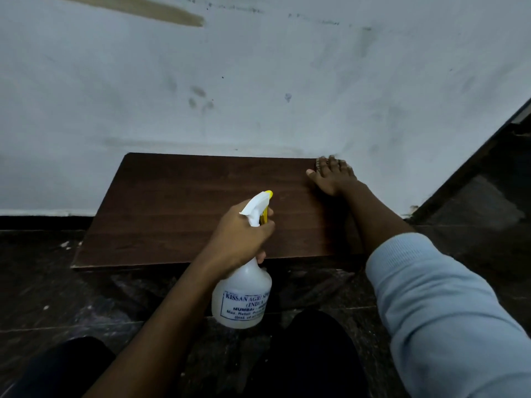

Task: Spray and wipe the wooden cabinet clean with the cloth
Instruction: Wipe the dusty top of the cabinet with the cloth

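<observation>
Wooden cabinet [201, 208] low against the wall on the floor, top looks dry and unwiped, no cloth visible; left hand [238, 234] fingers clamped on spray bottle [244, 294] aimed at it, right hand [333, 176] fingers spread flat on far corner.

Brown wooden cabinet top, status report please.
Left hand gripping white plastic spray bottle, aimed at brown wooden cabinet top. Right hand flat on far right corner. No cloth visible.

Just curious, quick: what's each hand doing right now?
Left hand: closed around the spray bottle.
Right hand: open, flat on the cabinet corner, holding nothing.
</observation>
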